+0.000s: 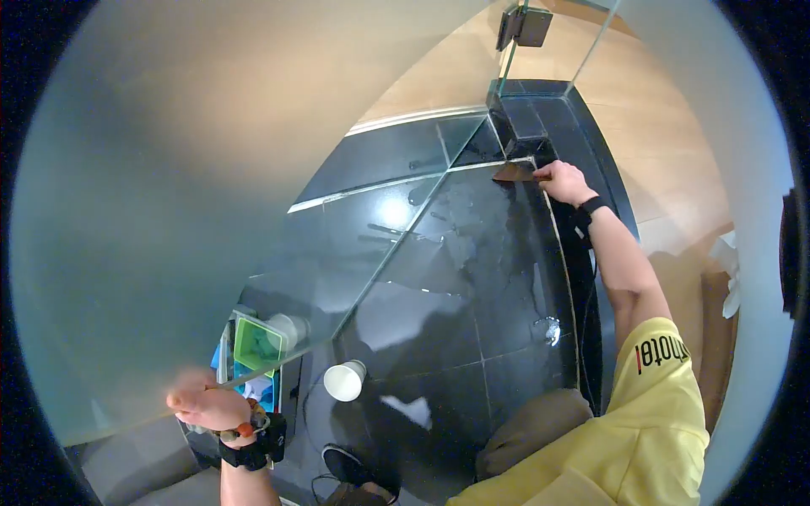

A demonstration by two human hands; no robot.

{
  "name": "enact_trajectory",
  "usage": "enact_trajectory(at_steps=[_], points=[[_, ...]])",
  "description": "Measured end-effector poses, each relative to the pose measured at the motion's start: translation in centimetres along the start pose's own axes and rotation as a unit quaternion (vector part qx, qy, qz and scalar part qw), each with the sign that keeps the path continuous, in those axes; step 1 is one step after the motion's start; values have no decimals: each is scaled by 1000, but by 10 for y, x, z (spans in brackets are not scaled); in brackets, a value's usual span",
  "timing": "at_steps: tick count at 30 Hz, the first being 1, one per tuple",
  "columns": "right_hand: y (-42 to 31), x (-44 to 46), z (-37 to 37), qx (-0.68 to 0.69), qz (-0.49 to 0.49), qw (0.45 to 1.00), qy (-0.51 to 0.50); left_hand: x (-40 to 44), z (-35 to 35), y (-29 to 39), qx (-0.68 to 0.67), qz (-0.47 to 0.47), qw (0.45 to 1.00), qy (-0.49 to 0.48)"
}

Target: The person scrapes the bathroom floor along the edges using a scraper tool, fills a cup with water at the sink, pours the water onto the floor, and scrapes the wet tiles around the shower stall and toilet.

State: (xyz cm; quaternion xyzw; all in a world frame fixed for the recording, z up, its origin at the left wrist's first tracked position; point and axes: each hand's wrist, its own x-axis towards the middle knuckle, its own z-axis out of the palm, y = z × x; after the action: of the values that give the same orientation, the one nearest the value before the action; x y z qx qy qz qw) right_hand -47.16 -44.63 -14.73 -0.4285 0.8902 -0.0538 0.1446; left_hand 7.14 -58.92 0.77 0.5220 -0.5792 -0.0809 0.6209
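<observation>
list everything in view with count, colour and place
floor tiles: several, black, centre, partly wet
glass panel: 1, frosted, left
hinge: 1, dark, top
beige surface: 1, beige, right
crumpled material: 1 bunch, white, right edge
container: 1, green, lower left
cup: 1, white, on the tiles
scraper: 1, brownish, far end of the tiles
wristbands: 2, black, one per wrist
shoe: 1, black, bottom
shirt: 1, yellow, lower right
right hand: 1, bare, holding the scraper
left hand: 1, bare, at the panel's lower edge
</observation>
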Motion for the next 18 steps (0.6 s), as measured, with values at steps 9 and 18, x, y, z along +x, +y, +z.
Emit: enact_trajectory(at_steps=[9,18], points=[[-40,5,19,17,-111,994,-14,-2,1,5,21,10,1000,-18],[5,11,-3,-34,-18,999,-36,-1,2,3,17,-12,1000,-2]])
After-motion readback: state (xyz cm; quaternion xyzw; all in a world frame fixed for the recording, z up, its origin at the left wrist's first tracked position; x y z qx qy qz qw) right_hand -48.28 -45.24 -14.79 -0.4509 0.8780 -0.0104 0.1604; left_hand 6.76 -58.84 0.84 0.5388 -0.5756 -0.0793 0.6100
